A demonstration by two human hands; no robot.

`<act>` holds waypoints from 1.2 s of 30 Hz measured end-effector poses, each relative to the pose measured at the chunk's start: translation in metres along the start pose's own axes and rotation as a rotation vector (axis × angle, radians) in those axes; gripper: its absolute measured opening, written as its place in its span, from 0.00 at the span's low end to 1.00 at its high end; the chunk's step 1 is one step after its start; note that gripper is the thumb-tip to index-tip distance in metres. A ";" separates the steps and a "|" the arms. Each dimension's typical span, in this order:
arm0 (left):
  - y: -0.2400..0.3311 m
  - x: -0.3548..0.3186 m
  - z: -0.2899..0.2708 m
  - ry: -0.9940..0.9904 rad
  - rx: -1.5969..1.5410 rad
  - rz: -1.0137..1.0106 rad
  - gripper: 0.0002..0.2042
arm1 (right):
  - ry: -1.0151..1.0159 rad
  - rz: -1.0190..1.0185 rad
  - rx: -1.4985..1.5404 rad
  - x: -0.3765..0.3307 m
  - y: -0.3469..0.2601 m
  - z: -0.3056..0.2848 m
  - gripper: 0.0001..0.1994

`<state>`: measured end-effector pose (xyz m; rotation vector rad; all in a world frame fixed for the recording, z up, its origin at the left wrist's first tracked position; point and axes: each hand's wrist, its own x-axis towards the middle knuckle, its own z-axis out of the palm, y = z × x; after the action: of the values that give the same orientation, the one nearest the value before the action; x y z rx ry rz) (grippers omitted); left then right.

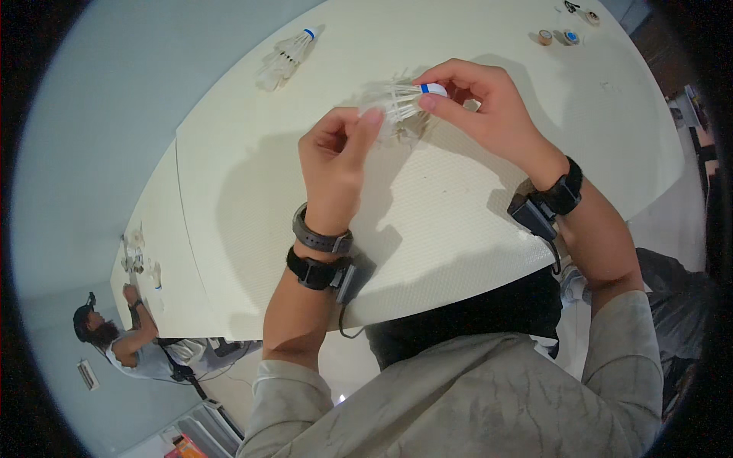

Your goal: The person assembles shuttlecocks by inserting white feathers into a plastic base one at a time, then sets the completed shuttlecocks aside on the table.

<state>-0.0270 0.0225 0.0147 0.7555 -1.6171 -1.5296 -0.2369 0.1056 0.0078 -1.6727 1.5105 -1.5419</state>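
Feathered shuttlecock (pixel 405 103), seemingly matt, finely textured table (pixel 458 206).

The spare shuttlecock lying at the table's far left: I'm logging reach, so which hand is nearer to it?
Left. The left hand sits below and right of the spare shuttlecock; the right hand, pinching the held shuttlecock, is farther right.

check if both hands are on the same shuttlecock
Yes, the right hand pinches the cork of the shuttlecock while the left hand grips its feathers.

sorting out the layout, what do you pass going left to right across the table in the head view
co-worker seated at the far-left table → spare shuttlecock → left hand → held shuttlecock → right hand → small round tape rolls
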 end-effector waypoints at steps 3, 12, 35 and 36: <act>-0.001 0.001 -0.001 -0.029 0.000 0.068 0.06 | -0.016 0.017 0.039 -0.001 0.003 0.000 0.10; -0.001 0.003 -0.001 -0.005 -0.034 0.066 0.06 | -0.074 0.102 0.155 0.001 -0.002 -0.004 0.10; -0.028 0.023 -0.019 0.077 0.747 0.318 0.10 | 0.137 0.210 0.274 0.014 0.018 -0.017 0.10; -0.024 0.022 -0.019 0.074 0.746 0.317 0.10 | 0.142 0.214 0.270 0.014 0.017 -0.017 0.10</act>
<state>-0.0249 -0.0082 -0.0068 0.8650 -2.1448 -0.6461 -0.2620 0.0942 0.0048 -1.2340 1.4219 -1.6880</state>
